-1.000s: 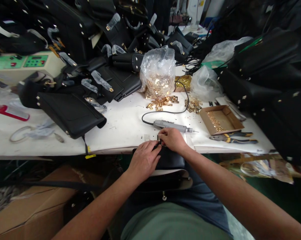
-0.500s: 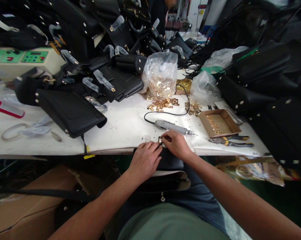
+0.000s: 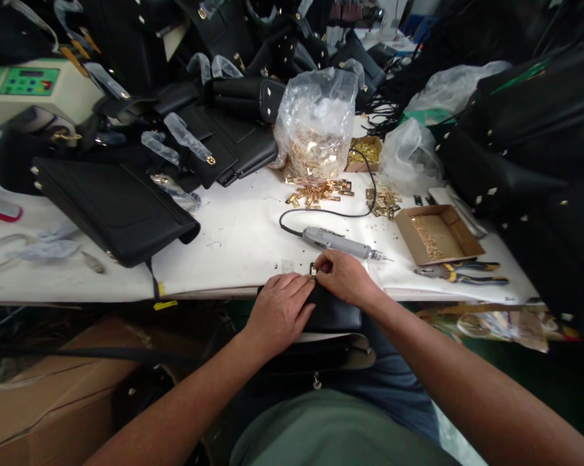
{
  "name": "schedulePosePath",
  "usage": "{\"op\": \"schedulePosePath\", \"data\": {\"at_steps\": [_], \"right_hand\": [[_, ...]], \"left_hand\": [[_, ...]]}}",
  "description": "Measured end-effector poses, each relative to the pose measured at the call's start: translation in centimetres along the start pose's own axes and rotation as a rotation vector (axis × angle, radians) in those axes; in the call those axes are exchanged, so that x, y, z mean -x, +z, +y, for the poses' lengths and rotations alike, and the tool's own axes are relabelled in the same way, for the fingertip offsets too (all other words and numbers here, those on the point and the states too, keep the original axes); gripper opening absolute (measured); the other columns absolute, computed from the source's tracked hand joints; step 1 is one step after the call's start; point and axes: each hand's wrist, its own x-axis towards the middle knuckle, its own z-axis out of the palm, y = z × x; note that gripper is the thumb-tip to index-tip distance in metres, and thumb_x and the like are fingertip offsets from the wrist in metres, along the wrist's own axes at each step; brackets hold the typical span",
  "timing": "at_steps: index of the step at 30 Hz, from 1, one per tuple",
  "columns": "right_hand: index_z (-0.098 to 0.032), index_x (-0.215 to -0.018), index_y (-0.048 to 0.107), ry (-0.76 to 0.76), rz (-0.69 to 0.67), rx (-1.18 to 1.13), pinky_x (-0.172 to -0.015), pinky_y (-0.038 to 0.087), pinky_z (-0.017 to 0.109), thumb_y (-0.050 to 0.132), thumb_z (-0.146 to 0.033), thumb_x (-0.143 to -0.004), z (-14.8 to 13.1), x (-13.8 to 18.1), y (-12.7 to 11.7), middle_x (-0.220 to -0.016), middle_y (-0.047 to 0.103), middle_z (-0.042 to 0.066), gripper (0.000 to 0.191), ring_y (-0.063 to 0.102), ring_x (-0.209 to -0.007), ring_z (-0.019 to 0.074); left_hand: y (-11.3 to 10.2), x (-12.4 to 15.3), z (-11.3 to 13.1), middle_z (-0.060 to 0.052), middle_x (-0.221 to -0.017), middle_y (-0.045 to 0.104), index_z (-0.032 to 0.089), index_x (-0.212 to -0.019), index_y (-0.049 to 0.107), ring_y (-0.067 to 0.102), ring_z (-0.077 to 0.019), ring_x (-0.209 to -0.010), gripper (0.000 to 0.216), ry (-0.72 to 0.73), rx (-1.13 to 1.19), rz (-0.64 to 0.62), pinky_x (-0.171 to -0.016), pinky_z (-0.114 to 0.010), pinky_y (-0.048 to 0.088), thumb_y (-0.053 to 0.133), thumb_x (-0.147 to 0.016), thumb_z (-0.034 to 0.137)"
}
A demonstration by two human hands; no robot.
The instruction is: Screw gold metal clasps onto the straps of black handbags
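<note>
A black leather handbag lies across my lap against the table edge, its mouth gaping towards me. On its far end sits a small gold metal fitting with a dark rim. My left hand rests on the bag with fingers stretched out flat, their tips reaching the fitting. From the other side, my right hand pinches thumb and fingers together at the fitting's right edge; whatever is between the fingertips is hidden. Just beyond lies a grey electric screwdriver with its bit pointing right.
Pliers lie at the right beside a cardboard tray of small gold pieces. Loose gold fittings are heaped before a clear plastic bag. Black handbags crowd the left and back. The screwdriver's cable loops behind it.
My view has tilted down and come slightly closer. Both hands stay at the fitting, with only a slight shift in the right fingers.
</note>
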Motion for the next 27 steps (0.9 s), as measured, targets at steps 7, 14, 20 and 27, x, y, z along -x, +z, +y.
{"op": "schedulePosePath", "data": {"at_steps": [7, 14, 20, 27], "right_hand": [[-0.02, -0.09, 0.067, 0.02, -0.033, 0.007, -0.066, 0.041, 0.026, 0.067, -0.014, -0.075, -0.2, -0.2, -0.6, -0.079, 0.07, -0.001, 0.017, 0.061, -0.072, 0.0154], [-0.02, -0.098, 0.066, 0.002, -0.093, 0.01, -0.067, 0.042, 0.027, 0.068, -0.012, -0.073, -0.2, -0.4, -0.9, -0.08, 0.068, -0.002, 0.026, 0.06, -0.071, 0.0149], [-0.02, -0.096, 0.066, 0.022, -0.086, 0.05, -0.064, 0.04, 0.026, 0.069, -0.012, -0.072, -0.6, -0.6, -0.9, -0.078, 0.067, -0.002, 0.025, 0.059, -0.069, 0.015], [-0.02, -0.095, 0.065, 0.048, -0.062, 0.037, -0.064, 0.039, 0.026, 0.07, -0.014, -0.072, -0.6, -0.7, -0.6, -0.08, 0.069, -0.002, 0.024, 0.06, -0.071, 0.0152]], "left_hand": [[-0.4, -0.4, 0.0, -0.013, -0.136, 0.065, 0.012, -0.133, 0.061, 0.057, -0.0303, -0.124, 0.041, -0.019, 0.012, -0.037, -0.109, -0.05, 0.046, 0.062, -0.096, 0.029], [-1.4, -1.3, -0.3, -0.013, -0.134, 0.065, 0.014, -0.131, 0.062, 0.054, -0.0299, -0.132, 0.038, 0.057, -0.03, -0.09, -0.109, -0.046, 0.047, 0.064, -0.095, 0.026], [-1.0, -1.2, -0.2, -0.014, -0.139, 0.063, 0.012, -0.135, 0.06, 0.052, -0.0307, -0.136, 0.041, 0.054, -0.055, -0.119, -0.115, -0.049, 0.042, 0.061, -0.098, 0.029], [0.0, -1.1, -0.6, -0.01, -0.128, 0.07, 0.016, -0.122, 0.068, 0.061, -0.0263, -0.125, 0.027, 0.054, -0.029, 0.04, -0.107, -0.045, 0.05, 0.053, -0.101, 0.02]]}}
